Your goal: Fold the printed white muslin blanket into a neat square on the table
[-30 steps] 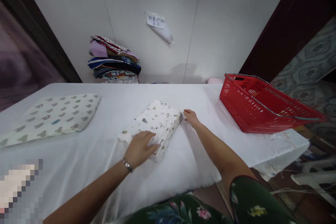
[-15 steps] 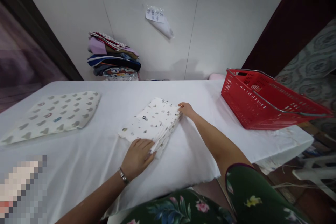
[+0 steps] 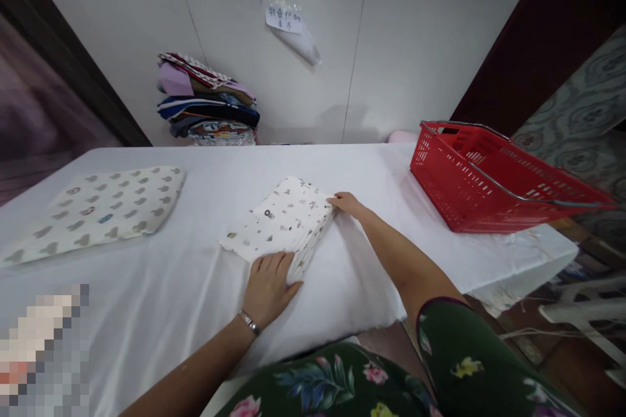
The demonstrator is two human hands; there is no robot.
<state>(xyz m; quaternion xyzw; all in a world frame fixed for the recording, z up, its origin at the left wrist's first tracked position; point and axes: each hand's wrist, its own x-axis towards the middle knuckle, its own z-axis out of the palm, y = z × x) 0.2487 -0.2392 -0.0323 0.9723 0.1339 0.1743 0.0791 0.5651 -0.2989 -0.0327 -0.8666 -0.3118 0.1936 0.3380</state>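
A folded white cloth point(image 3: 281, 218) with small grey prints lies at an angle on the white-covered table. My left hand point(image 3: 270, 288), with a metal band at the wrist, rests flat on its near corner, thumb spread to the right. At the far right corner, the fingers of my right hand point(image 3: 345, 202) are closed on the cloth's edge, where several layers show. To the left lies another flat cloth point(image 3: 110, 208), cream with grey shapes, which neither hand touches.
A red plastic basket point(image 3: 489, 199) with metal handles stands at the table's right end. Behind the far edge, a pile of folded fabrics point(image 3: 208, 104) stands against the wall. A paper sign point(image 3: 288, 21) hangs there. The white tablecloth point(image 3: 362, 166) drapes over the near edge.
My left hand has shifted slightly right along the near corner of the cloth, and its fingers lie flatter. My right hand keeps its place at the far corner. The view has tilted slightly.
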